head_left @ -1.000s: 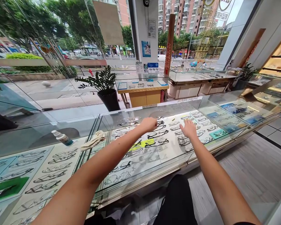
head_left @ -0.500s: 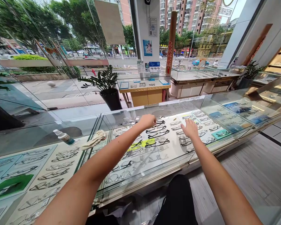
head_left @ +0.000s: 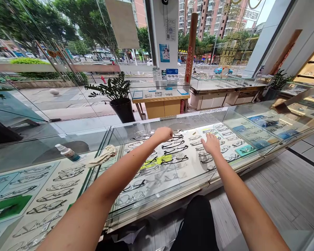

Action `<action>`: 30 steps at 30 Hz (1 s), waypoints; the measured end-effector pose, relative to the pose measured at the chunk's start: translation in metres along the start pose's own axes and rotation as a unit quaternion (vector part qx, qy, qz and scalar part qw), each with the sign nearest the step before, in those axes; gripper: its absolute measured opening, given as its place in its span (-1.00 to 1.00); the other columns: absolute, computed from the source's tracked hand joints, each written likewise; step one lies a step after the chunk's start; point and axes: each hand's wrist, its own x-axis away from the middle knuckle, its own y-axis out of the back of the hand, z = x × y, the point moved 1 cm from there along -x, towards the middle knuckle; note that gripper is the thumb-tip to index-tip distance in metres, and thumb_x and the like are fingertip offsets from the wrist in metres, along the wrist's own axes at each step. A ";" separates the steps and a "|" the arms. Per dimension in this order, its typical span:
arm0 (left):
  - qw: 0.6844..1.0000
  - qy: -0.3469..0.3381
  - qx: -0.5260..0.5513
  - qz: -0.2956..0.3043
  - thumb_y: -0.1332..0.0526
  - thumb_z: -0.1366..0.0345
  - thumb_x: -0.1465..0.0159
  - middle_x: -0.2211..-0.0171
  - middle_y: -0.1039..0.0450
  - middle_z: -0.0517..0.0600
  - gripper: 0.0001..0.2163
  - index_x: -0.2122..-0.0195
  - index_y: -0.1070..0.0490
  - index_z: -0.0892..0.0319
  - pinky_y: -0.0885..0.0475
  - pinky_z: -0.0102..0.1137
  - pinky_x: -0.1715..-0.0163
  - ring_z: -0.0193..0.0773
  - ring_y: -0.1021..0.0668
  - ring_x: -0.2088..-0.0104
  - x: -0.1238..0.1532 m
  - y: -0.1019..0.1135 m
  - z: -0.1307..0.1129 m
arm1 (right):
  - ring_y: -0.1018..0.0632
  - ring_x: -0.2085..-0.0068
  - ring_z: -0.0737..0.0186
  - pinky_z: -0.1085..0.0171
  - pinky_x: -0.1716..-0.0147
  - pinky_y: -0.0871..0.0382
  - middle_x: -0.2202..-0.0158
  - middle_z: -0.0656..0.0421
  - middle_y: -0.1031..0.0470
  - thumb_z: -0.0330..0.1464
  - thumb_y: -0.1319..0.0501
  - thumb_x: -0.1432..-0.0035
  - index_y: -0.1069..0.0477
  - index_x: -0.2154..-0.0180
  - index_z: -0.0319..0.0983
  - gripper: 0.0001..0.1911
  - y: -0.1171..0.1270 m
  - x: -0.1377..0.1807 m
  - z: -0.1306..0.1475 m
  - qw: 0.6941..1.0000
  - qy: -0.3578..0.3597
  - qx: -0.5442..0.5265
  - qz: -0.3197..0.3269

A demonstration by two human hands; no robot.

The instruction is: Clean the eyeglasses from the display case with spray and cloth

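Over the glass display case (head_left: pixel 157 208), my left hand (head_left: pixel 164 134) is closed with its fingers curled down near a row of dark-framed eyeglasses (head_left: pixel 174 149). Whatever its fingertips hold, if anything, is hidden from me. My right hand (head_left: pixel 211 143) is spread with the fingers apart, at the glass top above more eyeglasses (head_left: pixel 205 157); whether it touches the glass is hard to see. Inside the case, several pairs of glasses lie in rows on white and yellow-green lining.
On the left part of the counter stand a white spray bottle (head_left: pixel 68 152) and a crumpled cream cloth (head_left: pixel 103 156). A potted plant (head_left: pixel 122 109) and a wooden display table (head_left: pixel 164 107) are beyond the case. Glass seams divide the counter. My knee (head_left: pixel 200 219) is close to its front.
My left hand has shifted very slightly to the left and stays closed. My right hand stays spread in nearly the same place. The view has turned a little.
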 end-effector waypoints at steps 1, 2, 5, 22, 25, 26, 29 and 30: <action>1.000 -0.002 0.011 0.000 -0.29 0.23 -0.24 0.11 -0.71 0.16 -0.74 0.13 -0.73 0.07 -0.50 -0.30 0.06 -0.02 -0.67 0.08 0.000 0.002 0.002 | -0.14 -0.52 -0.11 -0.03 -0.46 -0.01 -0.56 -0.07 -0.13 -0.04 0.07 -0.50 -0.19 -0.49 -0.33 -0.26 0.000 0.000 0.000 1.000 0.000 -0.001 0.000; 1.000 -0.004 0.023 0.000 -0.30 0.22 -0.23 0.13 -0.71 0.14 -0.75 0.14 -0.74 0.07 -0.50 -0.31 0.08 -0.03 -0.67 0.09 0.000 0.005 0.005 | -0.15 -0.52 -0.11 -0.03 -0.46 -0.01 -0.56 -0.07 -0.13 -0.04 0.07 -0.50 -0.19 -0.49 -0.33 -0.26 0.000 0.000 0.000 1.000 -0.001 -0.002 -0.001; 0.997 -0.007 0.073 -0.002 -0.33 0.18 -0.22 0.23 -0.71 0.06 -0.78 0.18 -0.74 0.05 -0.46 -0.35 0.19 -0.11 -0.66 0.21 0.003 0.014 0.015 | -0.15 -0.52 -0.10 -0.03 -0.46 -0.01 -0.56 -0.06 -0.14 -0.03 0.07 -0.49 -0.19 -0.48 -0.31 -0.26 -0.001 -0.001 -0.001 1.000 -0.005 -0.003 0.000; 0.711 0.037 0.650 -0.265 -0.58 -0.18 0.02 0.19 -0.70 0.12 -0.49 0.30 -0.65 0.16 -0.49 -0.20 -0.01 -0.05 -0.66 0.08 0.174 0.004 0.153 | -0.46 -0.21 -0.26 -0.12 -0.21 -0.29 -0.17 -0.25 -0.53 -0.15 -0.10 -0.29 -0.56 -0.07 -0.34 -0.49 0.009 0.007 0.052 0.979 -0.018 -0.144 -0.143; 0.669 0.050 0.657 -0.343 -0.60 -0.19 0.07 0.22 -0.70 0.11 -0.46 0.29 -0.65 0.16 -0.52 -0.22 0.02 -0.09 -0.66 0.14 0.189 -0.017 0.169 | -0.55 0.04 -0.13 -0.06 -0.07 -0.40 0.05 -0.15 -0.62 -0.07 -0.14 -0.29 -0.59 0.14 -0.27 -0.56 0.015 0.035 0.161 0.902 0.139 -0.389 -0.122; 0.653 0.056 0.664 -0.360 -0.60 -0.19 0.07 0.22 -0.70 0.10 -0.45 0.28 -0.65 0.16 -0.53 -0.24 0.05 -0.12 -0.65 0.17 0.192 -0.024 0.173 | -0.57 0.11 -0.06 0.02 0.02 -0.45 0.11 -0.07 -0.65 -0.03 -0.14 -0.30 -0.60 0.19 -0.24 -0.55 0.015 0.047 0.202 0.887 0.181 -0.415 -0.092; 0.614 0.069 0.688 -0.380 -0.60 -0.20 0.07 0.23 -0.68 0.07 -0.44 0.28 -0.63 0.17 -0.55 -0.30 0.15 -0.23 -0.63 0.28 0.196 -0.040 0.181 | -0.58 0.25 0.10 0.19 0.21 -0.45 0.27 0.09 -0.65 -0.01 -0.21 -0.31 -0.61 0.26 -0.20 -0.58 0.012 0.081 0.307 0.842 0.265 -0.470 -0.002; 0.608 0.068 0.691 -0.384 -0.60 -0.20 0.07 0.24 -0.67 0.07 -0.44 0.28 -0.62 0.18 -0.56 -0.30 0.16 -0.25 -0.63 0.29 0.197 -0.043 0.183 | -0.56 0.28 0.13 0.20 0.22 -0.43 0.29 0.10 -0.65 -0.02 -0.23 -0.31 -0.61 0.26 -0.21 -0.60 0.011 0.090 0.333 0.822 0.284 -0.493 0.025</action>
